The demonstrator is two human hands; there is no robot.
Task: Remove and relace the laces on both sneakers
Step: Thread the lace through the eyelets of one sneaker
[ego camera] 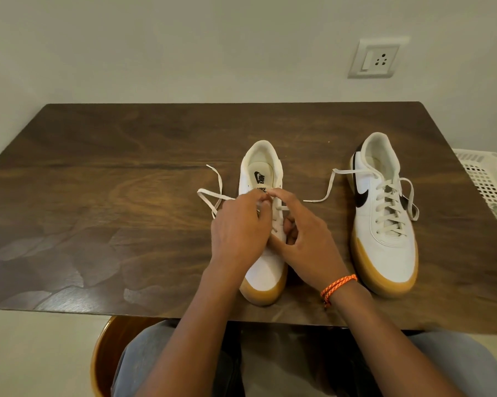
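At the centre of the frame my left hand (pixel 240 227) and right hand (pixel 304 239) pinch the flat white lace (pixel 213 193) over the white gum-soled sneaker (pixel 266 270), its long axis running straight away from me, loose ends trailing left.

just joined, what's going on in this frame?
A person sits at a wooden table with both hands on the near sneaker. The left hand and right hand pinch its lace near the tongue; loose ends trail left. The other sneaker stands to the right, laced but untied.

Glossy wood-grain table (pixel 127 167); smooth white sneakers (pixel 385 247).
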